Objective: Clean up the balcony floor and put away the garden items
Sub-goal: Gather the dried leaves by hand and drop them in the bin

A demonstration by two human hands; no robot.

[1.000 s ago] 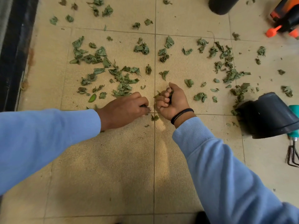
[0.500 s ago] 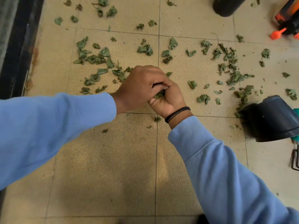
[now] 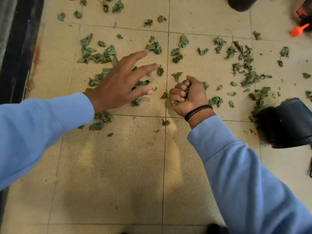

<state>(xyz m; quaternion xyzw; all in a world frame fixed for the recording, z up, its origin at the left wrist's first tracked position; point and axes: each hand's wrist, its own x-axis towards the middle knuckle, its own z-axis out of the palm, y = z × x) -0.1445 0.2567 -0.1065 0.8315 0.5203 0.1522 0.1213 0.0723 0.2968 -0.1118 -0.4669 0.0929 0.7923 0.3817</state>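
Note:
Several dry green leaves (image 3: pixel 153 47) lie scattered across the beige tiled floor (image 3: pixel 118 166). My left hand (image 3: pixel 118 83) hovers over the leaves left of centre, fingers spread and straight, holding nothing. My right hand (image 3: pixel 189 95) rests as a fist on the floor just right of the tile joint and grips a bunch of leaves that pokes out between its fingers. A black flower pot (image 3: pixel 287 122) lies on its side at the right edge, its mouth toward the leaves.
A second dark pot (image 3: pixel 241 4) stands at the top right. An orange and black tool (image 3: pixel 302 22) lies in the top right corner. A dark door frame (image 3: pixel 18 48) runs along the left edge.
My left hand left my right fist, opened and swung left over the scattered leaves. My right fist stayed closed on its leaves.

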